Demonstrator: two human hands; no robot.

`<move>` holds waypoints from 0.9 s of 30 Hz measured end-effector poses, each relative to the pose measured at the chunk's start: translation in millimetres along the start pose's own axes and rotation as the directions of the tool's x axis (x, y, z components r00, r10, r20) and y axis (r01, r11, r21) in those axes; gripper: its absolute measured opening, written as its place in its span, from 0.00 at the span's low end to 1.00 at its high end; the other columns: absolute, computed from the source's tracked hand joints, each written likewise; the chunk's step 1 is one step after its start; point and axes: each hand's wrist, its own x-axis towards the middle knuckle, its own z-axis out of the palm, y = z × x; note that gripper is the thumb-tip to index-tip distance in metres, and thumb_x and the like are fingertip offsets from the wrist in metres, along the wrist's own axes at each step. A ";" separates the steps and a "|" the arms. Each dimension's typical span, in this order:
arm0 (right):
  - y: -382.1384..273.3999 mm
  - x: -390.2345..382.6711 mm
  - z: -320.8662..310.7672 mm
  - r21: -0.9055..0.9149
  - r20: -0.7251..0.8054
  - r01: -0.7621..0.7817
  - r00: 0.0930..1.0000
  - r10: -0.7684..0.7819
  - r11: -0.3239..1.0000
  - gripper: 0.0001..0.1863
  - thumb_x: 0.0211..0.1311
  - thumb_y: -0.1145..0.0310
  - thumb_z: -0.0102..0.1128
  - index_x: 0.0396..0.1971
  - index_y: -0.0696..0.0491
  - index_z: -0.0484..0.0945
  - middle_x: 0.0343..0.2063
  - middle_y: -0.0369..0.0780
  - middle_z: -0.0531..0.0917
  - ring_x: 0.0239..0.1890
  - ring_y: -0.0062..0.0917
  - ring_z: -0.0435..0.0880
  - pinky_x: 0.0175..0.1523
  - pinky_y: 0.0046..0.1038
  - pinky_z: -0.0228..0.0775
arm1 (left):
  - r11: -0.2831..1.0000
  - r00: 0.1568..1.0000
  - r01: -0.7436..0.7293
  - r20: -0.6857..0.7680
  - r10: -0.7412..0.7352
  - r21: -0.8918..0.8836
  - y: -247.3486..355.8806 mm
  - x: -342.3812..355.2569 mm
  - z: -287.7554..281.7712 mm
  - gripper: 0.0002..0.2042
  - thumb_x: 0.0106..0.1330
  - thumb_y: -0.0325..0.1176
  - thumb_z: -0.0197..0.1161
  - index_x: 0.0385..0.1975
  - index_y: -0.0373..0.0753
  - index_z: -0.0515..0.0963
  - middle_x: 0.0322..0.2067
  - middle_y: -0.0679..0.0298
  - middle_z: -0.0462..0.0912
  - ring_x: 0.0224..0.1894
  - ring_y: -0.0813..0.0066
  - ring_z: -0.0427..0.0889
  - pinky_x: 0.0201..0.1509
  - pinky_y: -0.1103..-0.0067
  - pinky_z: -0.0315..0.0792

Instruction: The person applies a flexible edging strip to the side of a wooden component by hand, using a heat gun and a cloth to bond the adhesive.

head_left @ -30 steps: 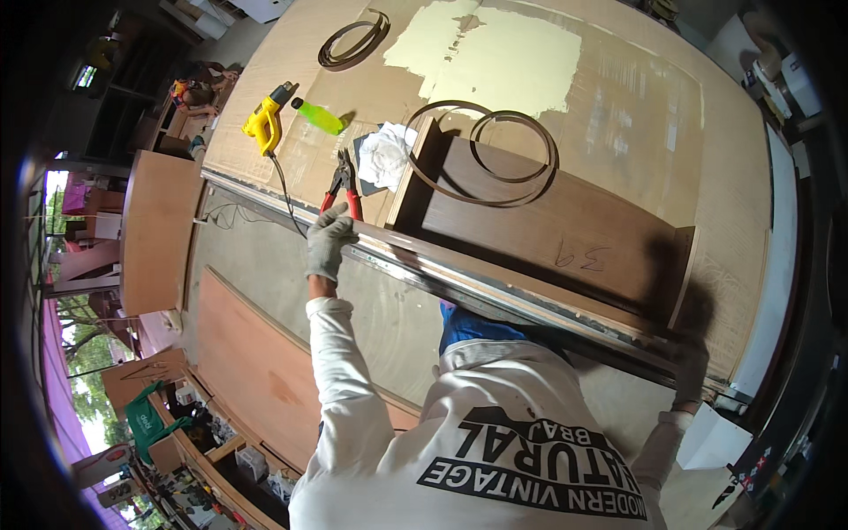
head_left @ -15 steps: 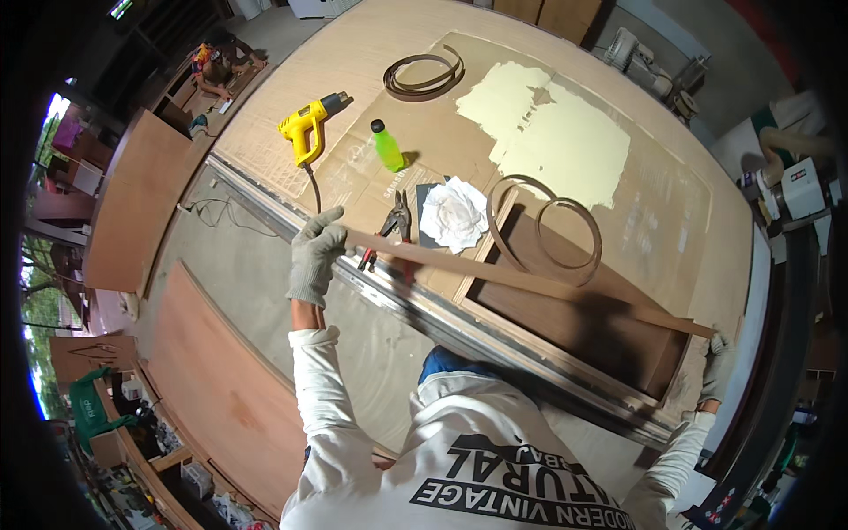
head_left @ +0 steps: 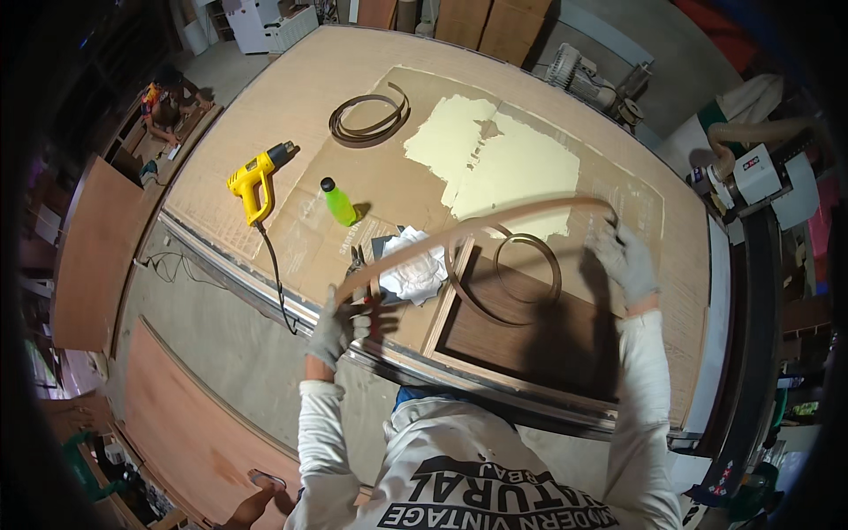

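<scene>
Between my gloved hands, a long brown edge-banding strip [head_left: 477, 223] arches above the workbench. My left hand [head_left: 331, 331] is closed around one end near the bench's front edge. My right hand [head_left: 627, 261] pinches the other end, farther over the bench. Below the strip lies a dark brown wooden panel [head_left: 530, 353] with a pale raised edge, partly in shadow. Loops of similar brown banding [head_left: 555, 287] rest over the panel; whether they join the held strip I cannot tell. Under the strip, near my left hand, are a crumpled white cloth [head_left: 415, 274] and hand snips [head_left: 357, 263], partly hidden.
A yellow heat gun [head_left: 254, 184], a green bottle [head_left: 339, 205] and a brown banding coil [head_left: 362, 140] sit on the bench. Cream glue-like coating [head_left: 521, 168] covers part of the cardboard. Another person [head_left: 163, 110] works far left; someone's foot [head_left: 267, 480] shows lower left.
My right hand has moved up and left, away from the bench's right end, and my left hand has come lower. The nearly straight strip now bows upward. The whole view has shifted.
</scene>
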 end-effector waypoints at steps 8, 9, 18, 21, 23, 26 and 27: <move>111.2 174.6 68.3 0.717 -0.108 -0.144 0.944 0.313 0.682 0.05 0.76 0.71 0.53 0.43 0.54 0.77 0.32 0.36 0.79 0.36 0.26 0.79 0.45 0.31 0.78 | 0.996 0.933 -0.082 -0.349 0.090 0.038 6.6 142.6 42.5 0.34 0.75 0.69 0.40 0.27 0.43 0.77 0.15 0.65 0.75 0.11 0.70 0.72 0.14 0.76 0.68; 129.0 189.6 30.9 0.713 -0.135 -0.102 0.951 0.278 0.694 0.05 0.76 0.70 0.53 0.42 0.53 0.77 0.32 0.36 0.79 0.36 0.26 0.79 0.45 0.32 0.78 | 0.985 0.904 -0.101 -0.401 0.149 0.138 -0.7 164.7 76.9 0.32 0.77 0.66 0.42 0.28 0.43 0.78 0.14 0.66 0.74 0.11 0.70 0.72 0.13 0.74 0.67; 167.2 136.0 13.7 0.070 0.376 -0.132 0.922 0.097 0.989 0.15 0.76 0.63 0.50 0.53 0.57 0.76 0.42 0.42 0.84 0.43 0.27 0.83 0.52 0.31 0.78 | 0.619 0.860 -0.091 -0.252 0.444 0.780 4.5 216.9 58.9 0.19 0.76 0.48 0.59 0.54 0.39 0.80 0.36 0.62 0.84 0.28 0.74 0.83 0.31 0.77 0.79; 163.5 28.8 -16.1 -0.310 0.097 0.023 0.995 0.007 0.950 0.21 0.74 0.64 0.54 0.60 0.59 0.77 0.52 0.47 0.85 0.49 0.27 0.85 0.54 0.31 0.78 | 0.222 0.827 -0.174 0.021 0.562 0.959 -39.5 185.3 86.8 0.24 0.74 0.46 0.62 0.58 0.31 0.79 0.50 0.53 0.87 0.56 0.59 0.83 0.63 0.71 0.74; 154.8 -44.1 -18.8 -0.638 -0.165 -0.079 0.986 -0.036 0.766 0.17 0.71 0.66 0.58 0.56 0.56 0.81 0.52 0.45 0.86 0.49 0.31 0.85 0.56 0.34 0.77 | 0.480 0.944 -0.171 0.003 0.330 0.860 -50.5 136.6 136.8 0.28 0.72 0.44 0.67 0.61 0.27 0.76 0.54 0.50 0.85 0.59 0.58 0.82 0.65 0.70 0.72; 131.9 -144.0 -37.7 -0.879 -0.323 -0.105 0.848 -0.420 0.465 0.19 0.69 0.67 0.64 0.56 0.57 0.80 0.45 0.43 0.86 0.50 0.33 0.85 0.57 0.34 0.77 | 0.352 0.964 -0.157 0.065 0.259 0.923 -92.5 110.6 119.4 0.38 0.66 0.48 0.72 0.67 0.26 0.68 0.58 0.44 0.80 0.61 0.54 0.80 0.66 0.67 0.71; 133.1 -174.8 -51.0 -0.878 -0.452 -0.282 0.753 -0.478 0.386 0.20 0.67 0.67 0.66 0.58 0.56 0.80 0.47 0.44 0.85 0.51 0.35 0.84 0.58 0.34 0.76 | 0.172 0.960 -0.161 0.113 0.256 0.972 -98.3 93.1 129.2 0.42 0.64 0.49 0.74 0.69 0.26 0.66 0.60 0.42 0.78 0.62 0.51 0.79 0.66 0.66 0.71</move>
